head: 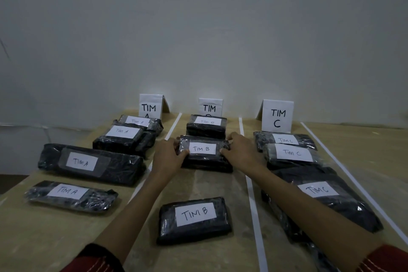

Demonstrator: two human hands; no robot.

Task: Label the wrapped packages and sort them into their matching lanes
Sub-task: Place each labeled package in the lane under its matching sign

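A black wrapped package labelled TIM B (204, 161) lies in the middle lane. My left hand (169, 153) grips its left end and my right hand (241, 150) grips its right end, thumbs on top. Another TIM B package (206, 127) sits behind it, and a third (194, 219) lies nearer to me. Several TIM A packages (90, 163) fill the left lane. The right lane holds several TIM C packages (291, 153), partly behind my right forearm.
Folded paper signs TIM A (150, 106), TIM B (209, 107) and TIM C (277, 115) stand at the back against the wall. White tape strips (254, 205) divide the wooden table (55, 232) into lanes. The table's left edge drops off near the TIM A packages.
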